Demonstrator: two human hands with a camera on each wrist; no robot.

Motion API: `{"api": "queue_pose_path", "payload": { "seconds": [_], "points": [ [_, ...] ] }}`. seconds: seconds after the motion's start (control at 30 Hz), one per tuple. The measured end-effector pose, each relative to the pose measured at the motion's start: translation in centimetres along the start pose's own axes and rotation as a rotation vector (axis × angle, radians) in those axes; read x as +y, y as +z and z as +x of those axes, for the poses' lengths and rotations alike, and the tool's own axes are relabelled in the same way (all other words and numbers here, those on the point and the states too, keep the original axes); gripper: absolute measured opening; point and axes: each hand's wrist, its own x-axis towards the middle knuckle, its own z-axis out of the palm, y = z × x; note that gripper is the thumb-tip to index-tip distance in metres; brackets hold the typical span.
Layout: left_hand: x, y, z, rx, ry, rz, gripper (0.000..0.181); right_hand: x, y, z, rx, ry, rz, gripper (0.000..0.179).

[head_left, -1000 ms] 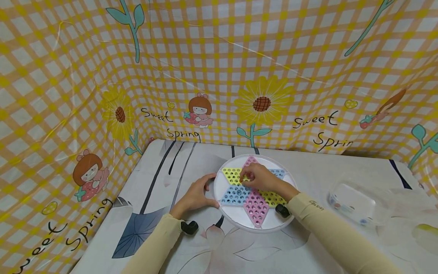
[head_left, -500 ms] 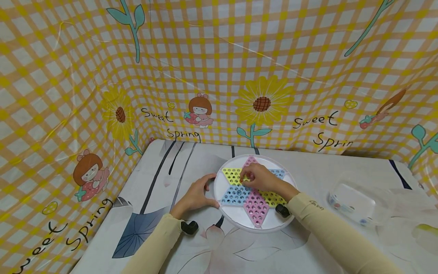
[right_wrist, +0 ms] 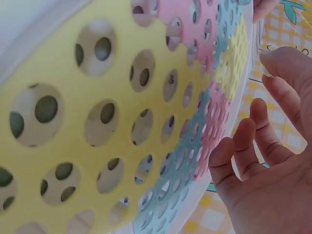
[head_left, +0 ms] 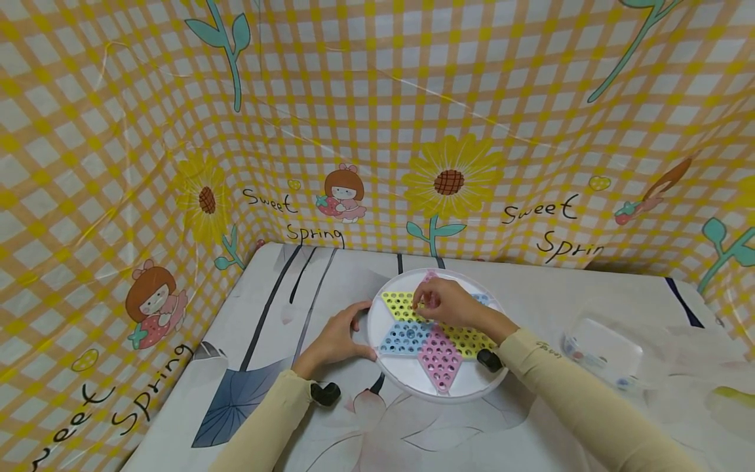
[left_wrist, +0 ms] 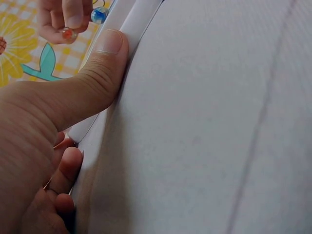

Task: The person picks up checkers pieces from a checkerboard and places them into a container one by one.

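A round white Chinese checkers board with a yellow, blue and pink holed star lies on the table. At its left edge my left hand holds the rim, with the thumb along the side wall and the other fingers curled farther along the edge. My right hand is close over the back-left part of the star. Between its thumb and index finger it pinches a small clear marble with an orange swirl. A blue and white marble shows at the board beside that hand in the left wrist view.
To the right of the board stands a clear plastic box. A yellow checked cloth hangs behind the table and along its left side. A flower-patterned white cover lies over the table.
My right hand has lifted very slightly off the board, still pinching the marble. The left hand stays at the rim. The head view has shifted a little.
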Motion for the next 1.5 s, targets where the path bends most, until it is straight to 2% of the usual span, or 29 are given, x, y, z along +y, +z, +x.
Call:
{"api": "queue_pose_path", "payload": {
  "seconds": [0.17, 0.3, 0.53, 0.87, 1.1, 1.27, 1.5],
  "points": [
    [0.1, -0.1, -0.1, 0.001, 0.000, -0.004, 0.106, -0.1, -0.4, 0.0, 0.071, -0.045, -0.019, 0.009],
    [0.1, -0.1, -0.1, 0.001, -0.001, -0.004, 0.105, -0.2, -0.7, 0.1, 0.106, -0.033, -0.025, 0.012],
    [0.3, -0.3, -0.1, 0.003, 0.006, -0.012, 0.105, -0.3, -1.1, 0.2, 0.124, -0.007, 0.010, 0.014],
    [0.3, -0.3, 0.1, 0.001, -0.003, -0.008, 0.105, -0.6, -1.4, -0.3, 0.154, -0.029, 0.005, 0.012],
    [0.0, -0.2, 0.3, 0.011, 0.039, -0.012, 0.104, -0.6, -2.2, -1.5, 0.167, -0.042, 0.013, 0.014],
    [0.0, -0.1, 0.2, 0.003, 0.022, -0.016, 0.104, 0.4, -2.7, -2.5, 0.203, -0.077, 0.001, 0.014],
    [0.1, 0.0, -0.1, 0.000, 0.021, -0.021, 0.105, 1.5, -3.5, -4.3, 0.238, -0.070, -0.040, 0.014]
  ]
}}
